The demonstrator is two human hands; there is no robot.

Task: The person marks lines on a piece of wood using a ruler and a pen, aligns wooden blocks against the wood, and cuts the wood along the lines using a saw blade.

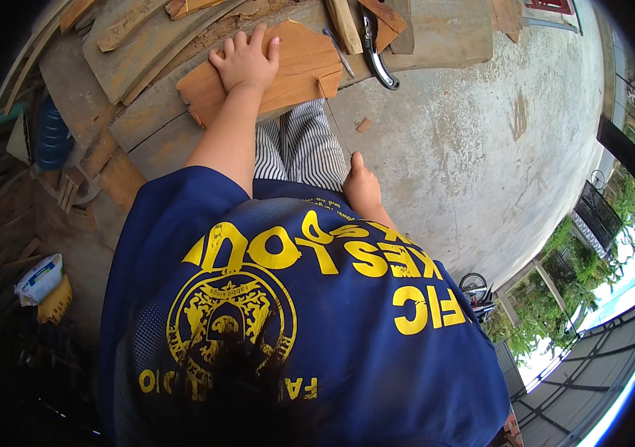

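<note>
My left hand [249, 65] lies flat with fingers spread on a reddish-brown wooden board [295, 61], pressing on its left part. The board has angled corners and rests across other timber, above my striped trouser legs. My right hand [363, 185] is closed in a fist, nearer to my body. From it a thin, straight, blade-like tool [337, 128] runs up to the board's near right edge; its grip is hidden in my fist. Beside the board's right end lie a slim pen-like tool [339, 53] and a tool with a curved black and silver handle [378, 56].
Weathered planks [127, 56] spread behind and left of the board. A small wood chip [364, 124] lies on the grey concrete floor [474, 141]. At left are a blue plastic bottle [52, 134], wood scraps and a white and yellow bag [43, 287]. A motorcycle [477, 290] stands far right.
</note>
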